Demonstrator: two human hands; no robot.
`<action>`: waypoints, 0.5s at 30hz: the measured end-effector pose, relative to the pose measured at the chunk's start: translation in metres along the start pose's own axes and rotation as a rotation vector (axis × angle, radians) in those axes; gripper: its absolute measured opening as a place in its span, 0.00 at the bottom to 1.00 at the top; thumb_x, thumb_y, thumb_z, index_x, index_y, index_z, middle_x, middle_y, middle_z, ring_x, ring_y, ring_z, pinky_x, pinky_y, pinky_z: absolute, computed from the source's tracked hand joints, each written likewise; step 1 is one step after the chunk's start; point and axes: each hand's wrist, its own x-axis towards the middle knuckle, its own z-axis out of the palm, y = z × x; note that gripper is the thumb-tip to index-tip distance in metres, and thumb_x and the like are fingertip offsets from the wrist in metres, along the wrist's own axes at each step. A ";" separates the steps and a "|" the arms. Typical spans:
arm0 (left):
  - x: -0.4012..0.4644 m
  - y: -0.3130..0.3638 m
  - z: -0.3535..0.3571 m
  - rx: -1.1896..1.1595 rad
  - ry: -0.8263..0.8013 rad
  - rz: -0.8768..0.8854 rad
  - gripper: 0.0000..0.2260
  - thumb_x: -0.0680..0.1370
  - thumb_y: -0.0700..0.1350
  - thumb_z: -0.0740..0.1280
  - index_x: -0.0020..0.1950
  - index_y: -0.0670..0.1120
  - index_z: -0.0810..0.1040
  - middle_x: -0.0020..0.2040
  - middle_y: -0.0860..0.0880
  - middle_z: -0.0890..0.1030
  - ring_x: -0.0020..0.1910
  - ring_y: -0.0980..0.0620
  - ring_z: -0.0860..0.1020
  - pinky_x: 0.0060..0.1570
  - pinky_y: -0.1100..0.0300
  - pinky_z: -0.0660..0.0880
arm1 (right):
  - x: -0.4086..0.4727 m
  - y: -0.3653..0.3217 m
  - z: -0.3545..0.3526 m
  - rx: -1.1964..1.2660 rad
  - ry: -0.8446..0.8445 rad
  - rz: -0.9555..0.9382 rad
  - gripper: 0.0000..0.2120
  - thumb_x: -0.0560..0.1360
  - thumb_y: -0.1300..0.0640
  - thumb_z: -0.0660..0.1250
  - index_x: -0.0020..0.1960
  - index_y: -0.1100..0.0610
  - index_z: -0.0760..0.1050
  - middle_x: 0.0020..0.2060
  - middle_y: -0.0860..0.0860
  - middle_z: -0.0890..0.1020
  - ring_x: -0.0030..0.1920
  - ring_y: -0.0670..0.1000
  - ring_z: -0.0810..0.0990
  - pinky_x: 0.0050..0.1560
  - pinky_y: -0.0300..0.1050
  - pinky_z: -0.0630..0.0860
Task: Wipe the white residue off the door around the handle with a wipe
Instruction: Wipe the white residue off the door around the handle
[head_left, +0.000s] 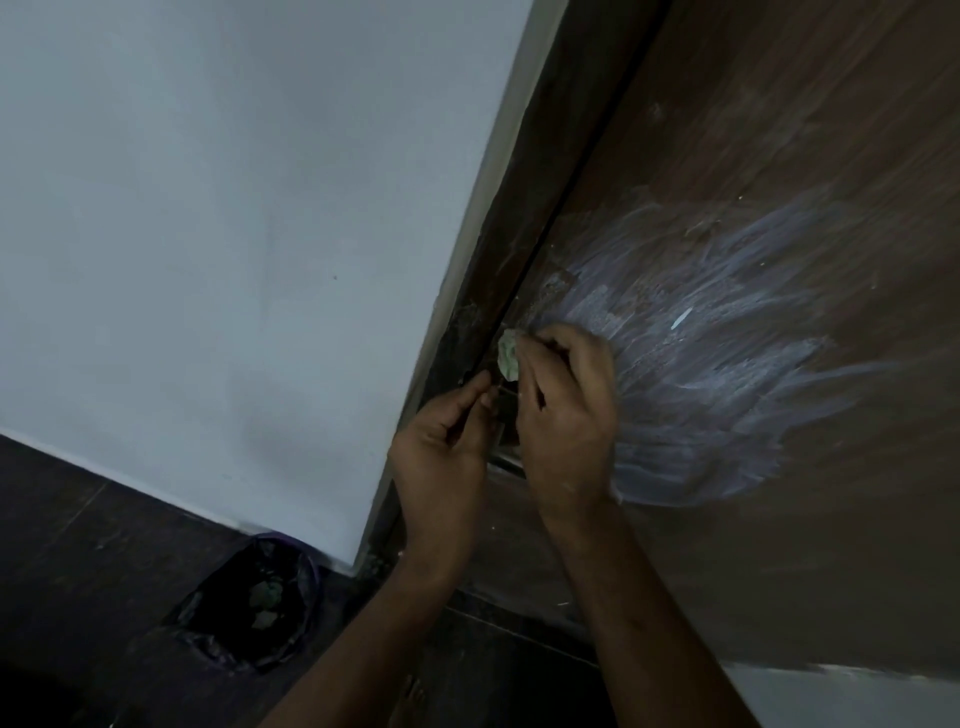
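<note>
A brown wooden door (779, 130) fills the right side, with a broad patch of white streaked residue (701, 364) across it. My right hand (566, 410) is closed on a small crumpled greenish-white wipe (508, 356), which it presses against the door's left edge at the residue's lower-left end. My left hand (447, 447) sits just left of it, fingers curled near the dark gap between door and frame. Whether it holds anything I cannot tell. The handle is mostly hidden behind both hands; only a metal sliver (506, 460) shows.
A pale wall (234, 208) takes up the left side, next to the dark door frame (519, 234). On the dark floor below stands a bin lined with a black bag (260, 603) with crumpled wipes inside. My bare foot (413, 699) shows near the bottom.
</note>
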 end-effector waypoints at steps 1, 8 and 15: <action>0.000 0.001 0.000 0.021 0.018 0.014 0.13 0.78 0.36 0.70 0.61 0.47 0.83 0.54 0.55 0.86 0.54 0.60 0.83 0.54 0.67 0.78 | -0.004 0.002 0.006 -0.031 -0.007 -0.032 0.06 0.80 0.65 0.68 0.53 0.65 0.83 0.49 0.58 0.81 0.49 0.54 0.77 0.52 0.41 0.75; 0.000 0.009 0.000 0.112 0.015 0.067 0.16 0.80 0.35 0.67 0.60 0.55 0.81 0.52 0.64 0.83 0.53 0.67 0.81 0.52 0.74 0.74 | -0.037 0.007 0.023 0.102 -0.191 0.141 0.08 0.82 0.58 0.63 0.58 0.58 0.79 0.54 0.52 0.79 0.57 0.44 0.75 0.61 0.52 0.76; -0.004 0.002 -0.001 0.131 0.055 0.090 0.17 0.78 0.30 0.65 0.63 0.44 0.82 0.58 0.53 0.83 0.58 0.60 0.81 0.58 0.66 0.75 | 0.016 0.000 0.006 -0.037 0.142 -0.146 0.06 0.80 0.67 0.68 0.52 0.68 0.82 0.49 0.59 0.81 0.49 0.56 0.78 0.58 0.38 0.72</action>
